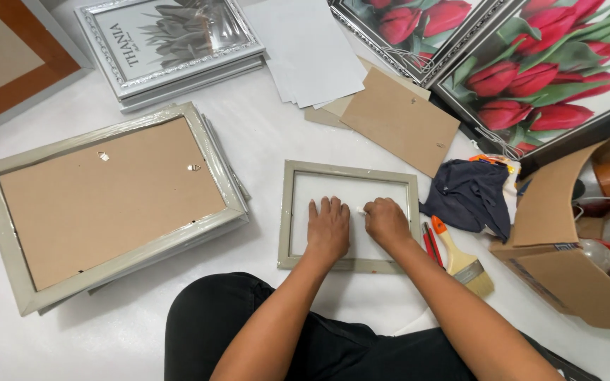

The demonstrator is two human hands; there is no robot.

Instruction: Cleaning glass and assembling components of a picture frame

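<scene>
Left hand (328, 227) flat, fingers spread, pressing the glass inside a small grey frame (285, 212). Right hand (385, 221) just beside, fingers curled, pinching a small white scrap (360, 209) between the hands. Frame's long axis running left to right, directly ahead; paintbrush (462, 258) off to the right.

L hand (328, 229) flat, palm down, R hand (386, 222) curled, pinching
</scene>
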